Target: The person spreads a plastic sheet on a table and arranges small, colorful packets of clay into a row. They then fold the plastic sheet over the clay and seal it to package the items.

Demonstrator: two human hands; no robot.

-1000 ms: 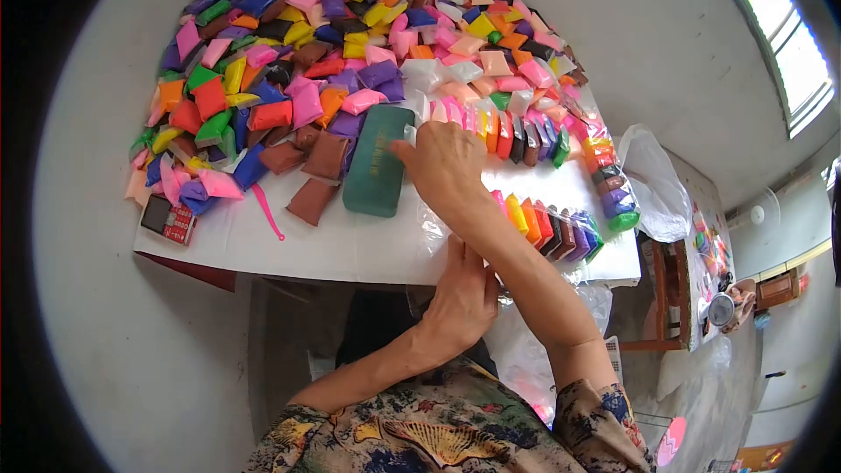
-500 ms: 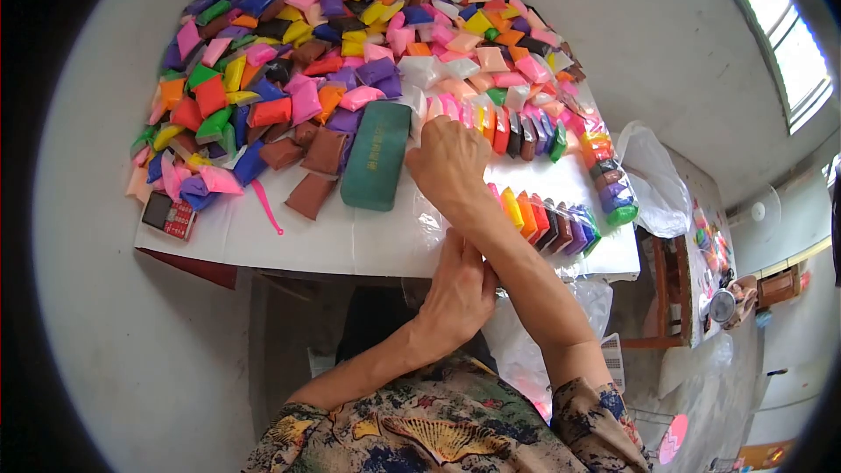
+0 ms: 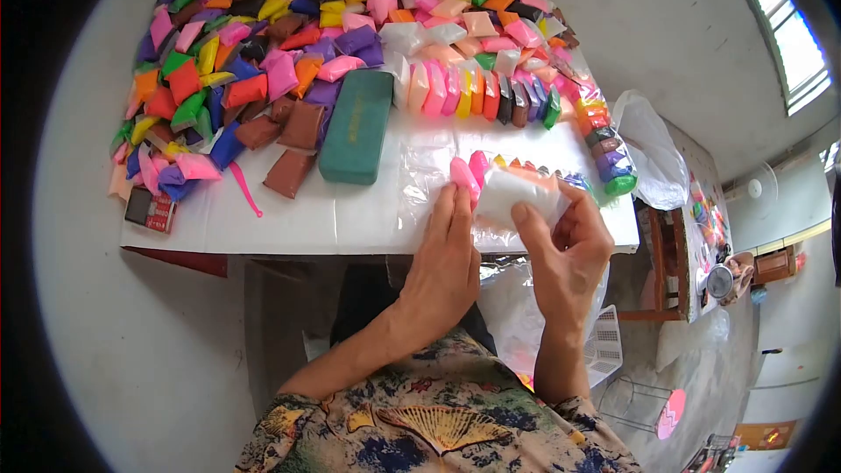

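Note:
My right hand pinches a white packet between thumb and fingers, over a lower row of coloured packets that it partly covers. My left hand lies beside the row's left end, its closed fingertips against a pink packet. Above the hands stands a second row of coloured packets, running from white and pink to green. To its left lies a green case. Clear wrap shows beside my left hand.
A large heap of coloured packets covers the back and left of the white table. A red device lies at the front left corner. Wrapped packets stand at the right edge, next to a clear plastic bag.
My right hand has drawn back from the upper row to the lower one and now holds a white packet. My left hand has moved up slightly to the pink packet. The camera view has shifted.

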